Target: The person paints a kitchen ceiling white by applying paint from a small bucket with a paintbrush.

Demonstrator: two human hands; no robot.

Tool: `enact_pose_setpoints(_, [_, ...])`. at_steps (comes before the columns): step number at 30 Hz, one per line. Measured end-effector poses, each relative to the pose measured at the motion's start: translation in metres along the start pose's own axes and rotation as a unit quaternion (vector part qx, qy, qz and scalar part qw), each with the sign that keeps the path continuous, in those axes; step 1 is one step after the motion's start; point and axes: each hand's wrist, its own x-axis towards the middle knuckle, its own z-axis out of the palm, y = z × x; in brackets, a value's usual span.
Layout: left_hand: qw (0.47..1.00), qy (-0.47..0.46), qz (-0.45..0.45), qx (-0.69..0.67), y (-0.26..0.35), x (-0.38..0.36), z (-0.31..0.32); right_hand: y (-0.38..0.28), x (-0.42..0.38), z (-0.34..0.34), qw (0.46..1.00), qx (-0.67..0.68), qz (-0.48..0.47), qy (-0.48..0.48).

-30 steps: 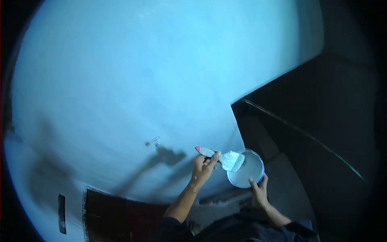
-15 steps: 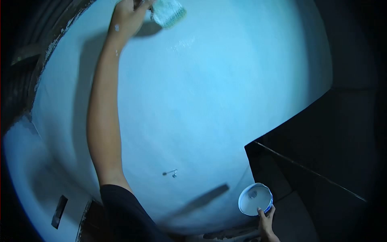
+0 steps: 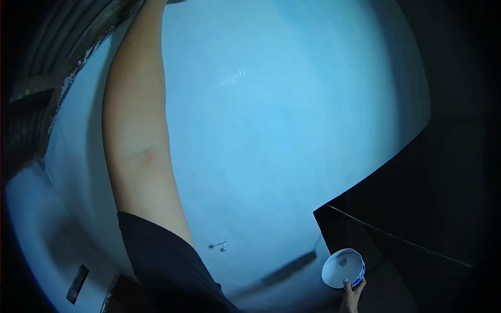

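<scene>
My left arm reaches up along the left side of the view, and my left hand is beyond the top edge, so what it holds is hidden now. My right hand (image 3: 352, 298), low at the right, grips a white bowl (image 3: 328, 272) with blue marks on its outside. The thumb lies over the bowl's rim and the fingers are round the outside. Inside the bowl is a whitish content with a darker spot. The pale wall (image 3: 271, 135) fills the middle, with a shiny wet patch (image 3: 229, 79) near the top.
A small metal fitting (image 3: 219, 246) sticks out of the wall low in the middle. A dark slot (image 3: 78, 284) shows at the lower left. Rough edging (image 3: 78, 68) runs along the upper left. A thin pale line (image 3: 402, 237) crosses the dark area at the right.
My left hand, with a broad pale-bristled brush, has gone up out of view. My right hand and the bowl have shifted slightly right and down in the view.
</scene>
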Motion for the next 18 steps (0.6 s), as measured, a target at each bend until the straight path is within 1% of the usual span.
enact_pose_setpoints(1, [1.000, 0.022, -0.008, 0.000, 0.005, -0.001, -0.004, -0.001, -0.001, -0.002, 1.000, -0.014, -0.001, 0.016])
enact_pose_setpoints(2, [0.995, 0.058, 0.072, 0.048, -0.006, -0.001, -0.003, -0.005, -0.003, -0.004, 1.000, -0.002, 0.010, 0.018])
enact_pose_setpoints(3, [0.994, 0.056, 0.074, 0.049, -0.011, -0.010, 0.004, -0.003, -0.003, -0.005, 1.000, -0.001, 0.012, 0.016])
enact_pose_setpoints(5, [0.985, 0.091, 0.144, 0.009, -0.019, -0.022, 0.017, 0.005, 0.002, -0.008, 0.999, 0.035, 0.006, 0.025])
enact_pose_setpoints(6, [0.995, 0.028, 0.088, -0.033, 0.013, -0.052, 0.005, 0.008, 0.002, -0.011, 1.000, 0.017, 0.002, 0.024])
enact_pose_setpoints(7, [0.986, 0.047, 0.160, 0.017, 0.014, -0.072, 0.014, 0.005, 0.001, -0.012, 1.000, 0.017, 0.001, 0.023])
enact_pose_setpoints(8, [0.959, 0.037, 0.240, 0.143, 0.006, -0.094, 0.015, 0.000, -0.001, -0.012, 1.000, 0.026, 0.001, 0.018])
enact_pose_setpoints(9, [0.962, 0.040, 0.271, 0.007, 0.036, -0.127, 0.010, -0.002, -0.002, -0.010, 0.999, 0.035, 0.002, 0.014])
enact_pose_setpoints(10, [0.937, 0.054, 0.343, -0.045, 0.056, -0.149, 0.002, 0.000, -0.002, -0.010, 0.999, 0.037, 0.001, 0.014])
enact_pose_setpoints(11, [0.933, 0.015, 0.351, -0.082, 0.072, -0.166, -0.004, 0.003, -0.001, -0.011, 1.000, 0.022, -0.003, 0.014])
enact_pose_setpoints(13, [0.958, -0.094, 0.213, -0.170, 0.090, -0.172, -0.017, 0.001, -0.001, -0.010, 1.000, 0.006, -0.009, 0.010])
enact_pose_setpoints(15, [0.961, -0.141, 0.133, -0.200, 0.074, -0.144, -0.006, -0.008, -0.005, -0.006, 1.000, -0.004, 0.014, 0.002])
enact_pose_setpoints(16, [0.972, -0.121, 0.143, -0.142, 0.055, -0.120, 0.001, 0.001, -0.004, -0.009, 1.000, -0.006, 0.014, 0.002])
enact_pose_setpoints(17, [0.986, -0.129, 0.043, -0.099, 0.027, -0.092, 0.007, 0.017, 0.001, -0.010, 1.000, 0.017, -0.005, -0.001])
enact_pose_setpoints(18, [0.986, -0.091, -0.052, -0.128, 0.006, -0.066, 0.015, 0.026, 0.003, -0.010, 0.999, 0.040, -0.023, -0.004])
